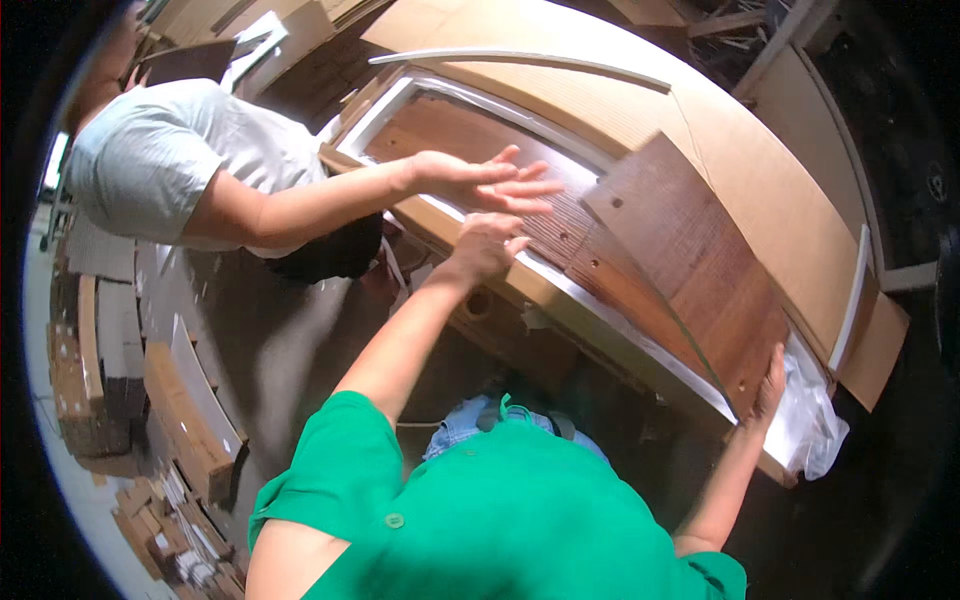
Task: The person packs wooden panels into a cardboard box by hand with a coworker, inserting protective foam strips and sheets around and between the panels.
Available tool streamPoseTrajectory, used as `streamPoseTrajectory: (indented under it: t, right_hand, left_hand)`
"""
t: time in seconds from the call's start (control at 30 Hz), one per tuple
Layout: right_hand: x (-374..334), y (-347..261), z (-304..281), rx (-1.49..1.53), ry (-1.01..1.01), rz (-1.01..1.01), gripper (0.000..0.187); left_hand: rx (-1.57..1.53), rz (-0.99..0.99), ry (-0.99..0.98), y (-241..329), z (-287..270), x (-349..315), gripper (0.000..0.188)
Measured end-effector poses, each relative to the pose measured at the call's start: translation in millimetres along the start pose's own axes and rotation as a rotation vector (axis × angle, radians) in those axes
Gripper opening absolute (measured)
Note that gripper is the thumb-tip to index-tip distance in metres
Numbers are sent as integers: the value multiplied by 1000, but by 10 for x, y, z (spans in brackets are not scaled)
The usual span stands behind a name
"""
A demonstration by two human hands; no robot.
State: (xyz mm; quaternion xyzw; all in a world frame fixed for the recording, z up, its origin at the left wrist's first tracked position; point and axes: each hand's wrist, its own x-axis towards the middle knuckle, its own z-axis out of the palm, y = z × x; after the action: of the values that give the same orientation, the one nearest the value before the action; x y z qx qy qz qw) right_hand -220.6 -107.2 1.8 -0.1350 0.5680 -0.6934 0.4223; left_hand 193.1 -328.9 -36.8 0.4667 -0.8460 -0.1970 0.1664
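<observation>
A brown wood-grain panel (690,265) with small holes lies tilted across the right part of a long open carton (590,318). My right hand (768,388) grips its near right end. More brown boards (450,128) lie inside the carton, edged with white foam. Over the carton's near edge, my left hand (487,247) has its fingers loosely apart, with nothing visible in them. Just beyond it, a co-worker's hand (485,183) is spread above the boards, slightly blurred. What lies under the tilted panel is hidden.
A co-worker in a grey shirt (190,160) leans in from the left. Large cardboard (760,170) with a thin white strip (530,58) lies behind the carton. Clear plastic wrap (805,410) bunches at its right end. Cartons (185,420) and scraps sit at lower left.
</observation>
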Motion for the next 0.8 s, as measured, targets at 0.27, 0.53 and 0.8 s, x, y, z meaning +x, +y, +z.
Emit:
streamPoseTrajectory:
  t: [0.27,0.53,0.8]
  right_hand:
    - [605,116,-490,-360,7,-140,39]
    - [1001,535,-538,-305,-18,-7,42]
    - [1252,690,-449,-320,-144,28,42]
  left_hand:
    - [81,-118,4,213,322,122,32]
    - [202,-416,-131,407,369,297,48]
    - [271,-408,-61,403,441,294,49]
